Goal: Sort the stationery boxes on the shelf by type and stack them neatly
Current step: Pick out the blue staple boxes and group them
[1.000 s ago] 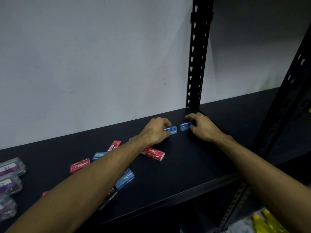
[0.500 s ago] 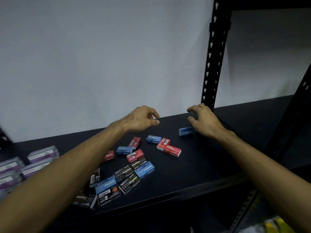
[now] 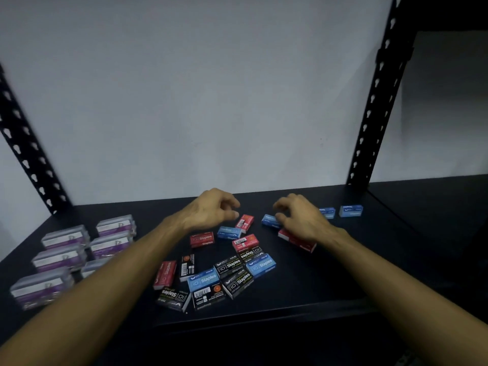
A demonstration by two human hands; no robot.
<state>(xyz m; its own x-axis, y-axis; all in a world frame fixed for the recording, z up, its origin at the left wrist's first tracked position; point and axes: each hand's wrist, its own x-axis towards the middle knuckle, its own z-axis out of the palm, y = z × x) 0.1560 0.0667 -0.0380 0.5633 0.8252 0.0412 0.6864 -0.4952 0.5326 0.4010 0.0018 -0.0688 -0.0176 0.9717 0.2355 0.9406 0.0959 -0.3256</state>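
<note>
loosely curled fingers (image 3: pixel 281 207) over staple boxes (image 3: pixel 260 265)

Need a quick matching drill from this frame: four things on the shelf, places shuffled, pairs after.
Things
1. purple-labelled clear cases
2. blue box by the upright
3. left hand
4. black Staples box

Places
a. front edge of the pile
b. far right, near the back
c. above a red box, holding nothing
d. shelf's left end

Pairs: 1-d, 2-b, 3-c, 4-a
</note>
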